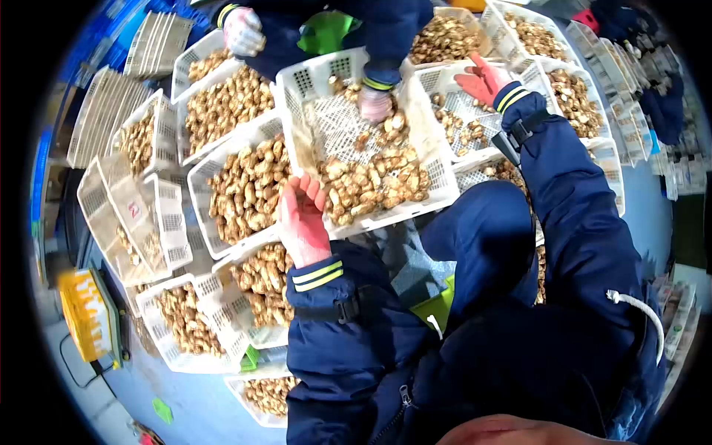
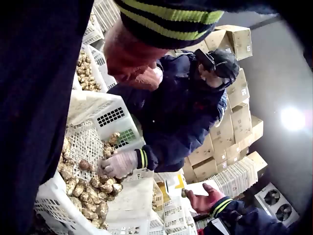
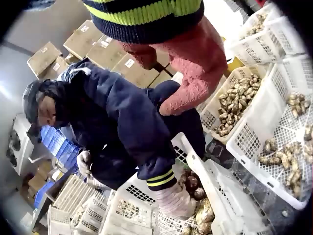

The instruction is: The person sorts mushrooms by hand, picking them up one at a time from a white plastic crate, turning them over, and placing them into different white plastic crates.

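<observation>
A white perforated crate (image 1: 300, 141) in the middle holds brown-and-cream, mushroom-like pieces (image 1: 378, 185), mostly along its near side. My left hand (image 1: 304, 222), in a reddish glove, is by its left near corner with fingers loosely bent; no item shows in it. My right hand (image 1: 486, 80) is over another crate (image 1: 437, 78) to the right, thumb and fingers apart. The right wrist view shows the right hand (image 3: 190, 68) with a wide gap between thumb and fingers. Another person's pale-gloved hand (image 1: 375, 104) reaches into the middle crate, touching pieces (image 2: 84, 165).
Filled crates (image 1: 200, 182) stand on both sides. Stacked empty crates (image 1: 104, 122) are at the far left, near a yellow container (image 1: 89, 311). The other person (image 2: 181, 107) leans in opposite, with cardboard boxes (image 2: 222, 137) behind. My knee (image 1: 482, 222) is beside the middle crate.
</observation>
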A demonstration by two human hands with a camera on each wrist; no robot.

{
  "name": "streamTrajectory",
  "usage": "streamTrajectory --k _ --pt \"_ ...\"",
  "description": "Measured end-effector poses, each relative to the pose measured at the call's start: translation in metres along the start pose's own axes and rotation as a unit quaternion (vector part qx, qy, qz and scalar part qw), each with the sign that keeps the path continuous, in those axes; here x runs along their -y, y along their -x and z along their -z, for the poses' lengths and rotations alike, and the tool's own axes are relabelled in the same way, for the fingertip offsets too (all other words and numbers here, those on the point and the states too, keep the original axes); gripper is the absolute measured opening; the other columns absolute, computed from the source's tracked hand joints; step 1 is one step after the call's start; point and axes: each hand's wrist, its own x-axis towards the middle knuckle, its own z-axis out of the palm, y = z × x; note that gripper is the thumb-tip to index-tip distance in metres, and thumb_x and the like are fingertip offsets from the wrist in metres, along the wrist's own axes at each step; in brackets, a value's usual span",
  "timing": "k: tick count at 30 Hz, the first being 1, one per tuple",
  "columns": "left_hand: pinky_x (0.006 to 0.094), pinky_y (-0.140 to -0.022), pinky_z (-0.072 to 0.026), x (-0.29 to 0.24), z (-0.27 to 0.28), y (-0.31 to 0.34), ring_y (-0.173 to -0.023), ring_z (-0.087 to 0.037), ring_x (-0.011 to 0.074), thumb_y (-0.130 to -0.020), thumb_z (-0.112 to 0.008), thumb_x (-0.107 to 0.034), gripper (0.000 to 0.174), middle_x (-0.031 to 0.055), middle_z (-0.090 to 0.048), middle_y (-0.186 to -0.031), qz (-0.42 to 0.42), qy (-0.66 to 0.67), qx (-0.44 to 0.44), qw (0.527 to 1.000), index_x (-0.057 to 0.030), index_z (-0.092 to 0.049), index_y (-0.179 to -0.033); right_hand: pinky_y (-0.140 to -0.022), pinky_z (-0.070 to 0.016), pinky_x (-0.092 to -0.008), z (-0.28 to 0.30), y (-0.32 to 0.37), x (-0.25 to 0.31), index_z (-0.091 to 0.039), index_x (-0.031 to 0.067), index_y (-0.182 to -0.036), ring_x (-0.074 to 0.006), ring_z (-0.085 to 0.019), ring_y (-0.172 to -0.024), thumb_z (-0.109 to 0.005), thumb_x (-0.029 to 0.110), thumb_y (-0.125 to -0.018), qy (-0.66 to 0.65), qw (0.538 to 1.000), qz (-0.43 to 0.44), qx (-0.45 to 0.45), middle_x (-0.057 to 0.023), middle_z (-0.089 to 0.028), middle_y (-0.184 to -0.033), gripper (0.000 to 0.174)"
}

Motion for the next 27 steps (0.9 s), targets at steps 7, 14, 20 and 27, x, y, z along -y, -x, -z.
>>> streamTrajectory --k 7,14,20,27 --pt "0.0246 -0.072 -0.0455 -0.015 -0.009 0.013 -0.082 -0.054 0.0139 -0.09 -0.044 -0.028 0.027 0.0052 -0.057 -0.097 -0.152 0.058 -0.094 0.982 -0.0039 -0.053 -0.1 -0.051 -0.0489 -0.0242 -0.137 -0.007 -0.091 -0.057 0.0047 -0.103 -0.0142 -0.06 -0.061 -0.053 0.026 -0.082 0.342 0.903 -0.049 0.254 -0.0082 -0.063 -0.081 0.031" --pt "0.0252 -0.073 -0.0443 -0.023 -0.015 0.017 -0.084 -0.053 0.0144 -0.09 -0.042 -0.028 0.027 0.0039 -0.057 -0.095 -0.165 0.052 -0.169 0.97 -0.005 -0.051 -0.102 -0.062 -0.0496 -0.0327 -0.243 -0.012 -0.213 -0.065 0.0048 -0.077 -0.0198 -0.062 -0.065 -0.053 0.037 -0.076 0.787 0.516 0.087 0.327 -0.0109 -0.064 -0.07 0.035" --pt "0.0264 -0.073 -0.0432 -0.022 -0.011 0.014 -0.084 -0.053 0.0143 -0.09 -0.042 -0.029 0.029 0.0051 -0.057 -0.097 -0.155 0.057 -0.142 0.976 -0.0043 -0.05 -0.104 -0.07 -0.0475 -0.0345 -0.247 -0.014 -0.233 -0.058 -0.0003 -0.1 -0.0243 -0.061 -0.08 -0.064 0.04 -0.065 0.756 0.553 0.0 0.35 -0.016 -0.062 -0.088 0.053" --pt "0.0237 -0.067 -0.0428 -0.021 -0.015 0.013 -0.078 -0.05 0.0126 -0.09 -0.044 -0.028 0.029 0.0063 -0.053 -0.095 -0.169 0.053 -0.153 0.972 -0.0018 -0.049 -0.102 -0.065 -0.0472 -0.0238 -0.206 0.011 -0.159 -0.045 -0.0004 -0.118 -0.0119 -0.058 -0.078 -0.057 0.015 -0.08 0.29 0.865 -0.099 0.397 -0.0045 -0.06 -0.094 0.043"
